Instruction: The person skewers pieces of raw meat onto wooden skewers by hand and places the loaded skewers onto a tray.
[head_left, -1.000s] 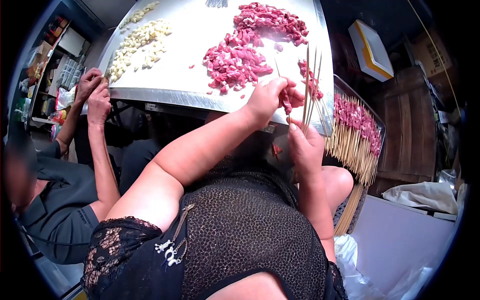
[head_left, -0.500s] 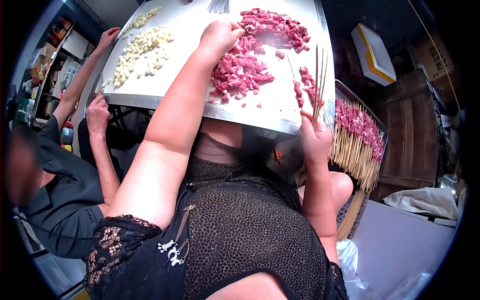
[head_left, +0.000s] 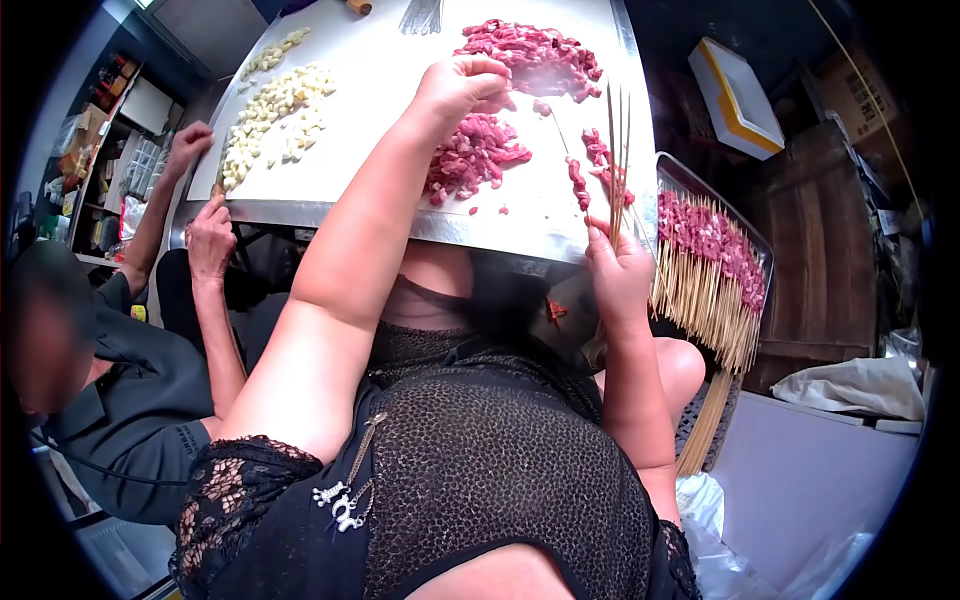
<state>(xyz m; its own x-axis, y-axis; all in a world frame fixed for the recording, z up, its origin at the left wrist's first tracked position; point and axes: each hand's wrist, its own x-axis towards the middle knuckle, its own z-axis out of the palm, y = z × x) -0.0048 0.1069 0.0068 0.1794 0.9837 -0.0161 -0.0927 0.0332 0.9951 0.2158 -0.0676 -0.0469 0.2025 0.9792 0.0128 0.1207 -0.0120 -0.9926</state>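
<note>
My right hand (head_left: 622,272) is closed around several bamboo skewers (head_left: 618,150) at the table's near right edge. One skewer in it angles left and carries threaded pieces of meat (head_left: 578,184). More meat pieces (head_left: 597,152) lie beside and behind the skewers. Over the gap between two heaps of raw red meat, my left hand (head_left: 458,92) has its fingers pinched together, with what looks like a piece of meat at the fingertips. The nearer meat heap (head_left: 478,158) is partly behind my left forearm; the farther heap (head_left: 535,45) spreads beyond the hand.
Pale peeled cloves (head_left: 275,110) are spread on the table's left part. A co-worker's hands (head_left: 212,240) are at the left edge. Right of the table, a tray (head_left: 762,262) holds rows of meat skewers (head_left: 710,265). A white and yellow box (head_left: 738,98) stands farther back.
My left hand has lifted slightly from the meat, its fingers stretching rightward. My right hand still grips the skewers. The co-worker's far hand has come away from the table edge.
</note>
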